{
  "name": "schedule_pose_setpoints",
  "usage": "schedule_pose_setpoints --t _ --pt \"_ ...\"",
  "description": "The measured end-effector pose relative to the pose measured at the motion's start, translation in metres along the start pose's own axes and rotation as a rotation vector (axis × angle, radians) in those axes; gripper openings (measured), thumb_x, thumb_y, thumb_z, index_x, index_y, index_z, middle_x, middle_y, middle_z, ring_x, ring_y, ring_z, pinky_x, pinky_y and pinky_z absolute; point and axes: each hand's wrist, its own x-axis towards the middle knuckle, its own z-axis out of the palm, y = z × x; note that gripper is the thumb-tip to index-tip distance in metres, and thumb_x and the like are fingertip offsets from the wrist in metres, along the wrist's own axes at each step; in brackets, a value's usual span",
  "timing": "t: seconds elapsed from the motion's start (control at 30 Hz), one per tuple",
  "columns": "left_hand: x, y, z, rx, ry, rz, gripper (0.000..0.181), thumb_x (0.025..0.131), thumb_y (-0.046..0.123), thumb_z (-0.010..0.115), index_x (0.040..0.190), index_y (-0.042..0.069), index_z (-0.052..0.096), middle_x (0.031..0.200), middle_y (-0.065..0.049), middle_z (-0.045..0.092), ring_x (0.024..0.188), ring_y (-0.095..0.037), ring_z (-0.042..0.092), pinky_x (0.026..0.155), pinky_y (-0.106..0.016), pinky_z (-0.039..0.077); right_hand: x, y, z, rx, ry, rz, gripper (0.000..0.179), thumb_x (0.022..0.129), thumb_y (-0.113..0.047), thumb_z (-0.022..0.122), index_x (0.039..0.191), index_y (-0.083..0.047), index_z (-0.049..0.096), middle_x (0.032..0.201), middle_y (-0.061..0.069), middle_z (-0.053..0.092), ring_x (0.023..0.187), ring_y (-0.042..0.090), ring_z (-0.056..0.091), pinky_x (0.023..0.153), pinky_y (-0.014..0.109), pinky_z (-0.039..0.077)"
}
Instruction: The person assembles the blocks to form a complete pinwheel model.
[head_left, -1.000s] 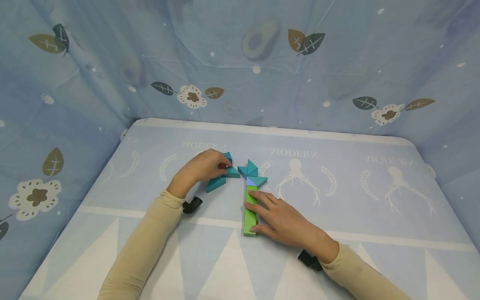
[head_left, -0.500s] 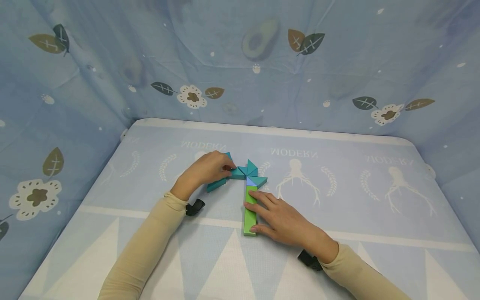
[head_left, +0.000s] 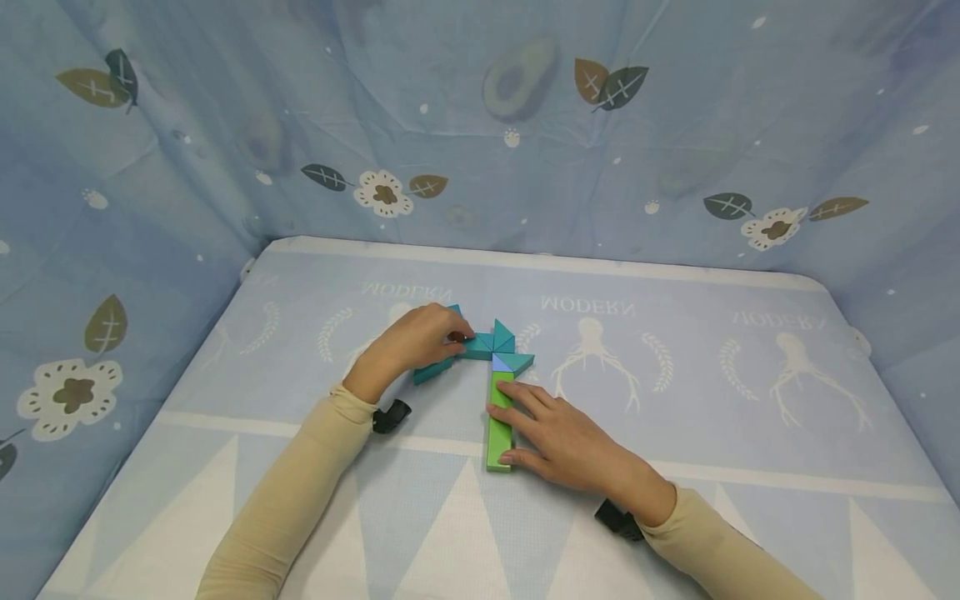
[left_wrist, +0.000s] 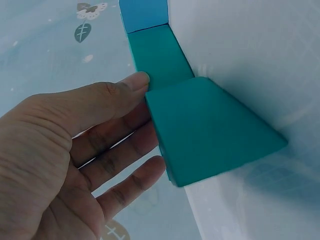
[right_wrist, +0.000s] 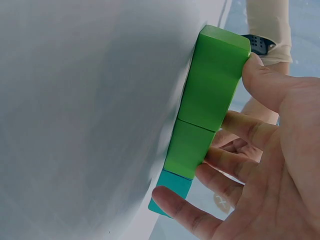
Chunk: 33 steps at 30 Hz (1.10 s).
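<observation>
My left hand pinches a teal block between thumb and fingers. That block touches the left side of a cluster of teal triangular blocks. Below the cluster, a small blue-violet triangle meets a teal piece on its right. A green column runs from there toward me; the right wrist view shows a seam between two green blocks. My right hand rests against this column with fingers extended. Another teal block lies beside the left fingers, partly hidden in the head view.
A further teal piece shows just behind the left hand. Everything lies on a patterned blue-and-white tabletop, with a printed blue curtain along the back and sides. Black wrist devices sit under both wrists.
My left hand has moved slightly right, sliding its teal block until the gap to the cluster closed. The right hand and the green column have stayed in place.
</observation>
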Motion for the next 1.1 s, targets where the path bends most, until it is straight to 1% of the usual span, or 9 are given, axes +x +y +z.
schedule_pose_setpoints --t 0.3,0.4,0.57,0.67,0.8,0.9,1.0,1.03,1.1 --pt "-0.001 0.000 0.000 0.001 0.001 0.015 0.021 0.088 0.011 0.073 0.108 0.008 0.075 0.104 -0.006 0.074 0.092 -0.017 0.069 0.081 -0.032 0.057 0.000 0.000 0.000 0.001 -0.008 0.002 0.059 0.095 -0.050 0.058 0.145 -0.019 0.049 0.157 0.007 0.033 0.142 0.026 0.036 0.095 0.048 0.051" --pt "-0.004 -0.003 -0.005 -0.034 -0.016 -0.012 0.023 0.089 0.014 0.072 0.111 0.007 0.074 0.105 -0.005 0.074 0.092 -0.017 0.069 0.082 -0.033 0.056 0.000 0.000 0.000 0.006 -0.014 0.007 0.060 0.095 -0.050 0.057 0.145 -0.019 0.049 0.157 0.006 0.032 0.142 0.026 0.035 0.095 0.049 0.051" --pt "-0.013 -0.013 -0.019 -0.107 -0.133 -0.142 0.024 0.086 0.020 0.076 0.106 0.007 0.076 0.092 -0.002 0.073 0.080 -0.013 0.064 0.075 -0.031 0.055 0.000 0.000 0.000 0.007 -0.018 0.013 0.059 0.095 -0.049 0.057 0.145 -0.019 0.049 0.158 0.007 0.032 0.142 0.026 0.035 0.097 0.050 0.050" --pt "-0.017 -0.019 -0.023 -0.144 -0.208 -0.162 0.021 0.083 0.022 0.079 0.099 0.009 0.078 0.087 0.001 0.073 0.075 -0.010 0.063 0.071 -0.028 0.054 0.000 0.000 0.000 0.009 -0.021 0.015 0.059 0.095 -0.049 0.057 0.145 -0.019 0.049 0.157 0.007 0.032 0.142 0.027 0.035 0.098 0.050 0.050" --pt "-0.020 -0.023 -0.024 -0.193 -0.261 -0.155 0.010 0.082 0.022 0.080 0.088 0.013 0.079 0.082 0.003 0.073 0.070 -0.009 0.061 0.068 -0.026 0.052 0.000 0.000 0.000 0.007 -0.024 0.016 0.060 0.095 -0.049 0.057 0.145 -0.019 0.049 0.157 0.007 0.032 0.143 0.027 0.035 0.100 0.049 0.048" --pt "-0.024 -0.024 -0.027 -0.217 -0.339 -0.207 0.007 0.081 0.022 0.081 0.081 0.015 0.079 0.078 0.006 0.072 0.070 -0.008 0.058 0.067 -0.025 0.050 0.000 0.000 0.000 0.003 -0.023 0.015 0.060 0.095 -0.050 0.057 0.145 -0.019 0.049 0.157 0.006 0.033 0.142 0.026 0.035 0.101 0.049 0.048" --pt "-0.027 -0.024 -0.031 -0.228 -0.413 -0.254 0.006 0.079 0.022 0.082 0.080 0.016 0.079 0.080 0.007 0.073 0.072 -0.007 0.059 0.070 -0.025 0.051 0.000 0.000 0.000 0.003 -0.023 0.015 0.059 0.095 -0.050 0.057 0.145 -0.019 0.049 0.157 0.006 0.032 0.143 0.026 0.035 0.100 0.049 0.049" --pt "-0.028 -0.025 -0.032 -0.227 -0.416 -0.254 0.006 0.080 0.021 0.081 0.082 0.016 0.079 0.081 0.007 0.073 0.073 -0.008 0.060 0.071 -0.026 0.051 0.000 0.000 0.000 0.003 -0.024 0.016 0.059 0.095 -0.050 0.057 0.145 -0.019 0.049 0.157 0.006 0.032 0.143 0.026 0.035 0.099 0.050 0.049" --pt "-0.027 -0.028 -0.033 -0.214 -0.351 -0.228 0.007 0.082 0.018 0.079 0.087 0.013 0.079 0.084 0.004 0.073 0.074 -0.009 0.061 0.073 -0.029 0.052 0.000 0.000 0.000 0.006 -0.025 0.016 0.059 0.095 -0.050 0.057 0.145 -0.019 0.049 0.157 0.006 0.032 0.143 0.026 0.035 0.099 0.051 0.049"
